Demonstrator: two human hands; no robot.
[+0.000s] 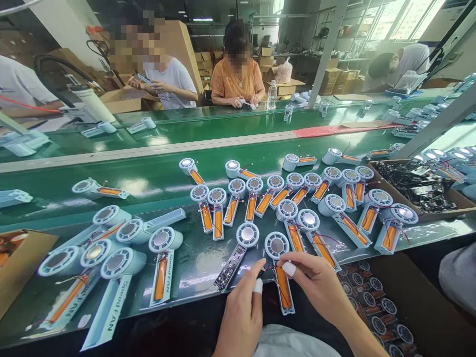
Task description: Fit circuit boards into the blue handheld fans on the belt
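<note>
A pale blue handheld fan [277,245] lies in front of me, its handle open and an orange battery [283,290] showing inside. My right hand [316,280] is over this handle, thumb and forefinger closed on thin wires [274,268] below the fan head. My left hand [241,307] is beside the handle, its fingertips pinched around a small dark piece too tiny to name. Both hands wear white finger cots. Just left of them a circuit board [232,267] rests along the handle of another fan [247,234].
Several fans with exposed batteries [217,223] stand in rows beyond my hands. More fans [122,263] lie at left near a cardboard box [22,267]. A box of circuit boards [416,188] is at right. Across the green conveyor [156,173], co-workers [238,79] sit handling parts.
</note>
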